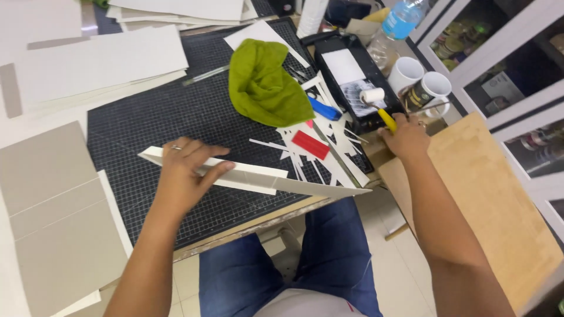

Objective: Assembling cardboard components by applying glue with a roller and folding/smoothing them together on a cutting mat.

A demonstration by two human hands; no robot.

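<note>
Blue-jeaned knees (329, 258) sit closest, under the edge of the table (247, 226). Far left, grey card sheets (53, 223) lie flat beside the black gridded cutting mat (158, 111). On the mat, the left hand (185, 173), a ring on one finger, presses down with fingers spread, gripping the near part of a long white folded board (258, 179) that runs rightward past the mat's corner. Beyond it rests a crumpled green cloth (264, 82), then white paper offcuts (317, 155) with a red piece among them. Further right, the right hand (405, 138) is closed around the yellow handle of a small paint roller (376, 100), whose white head rests in a black tray (352, 70). Two white mugs (420, 82) stand just beside the tray.
</note>
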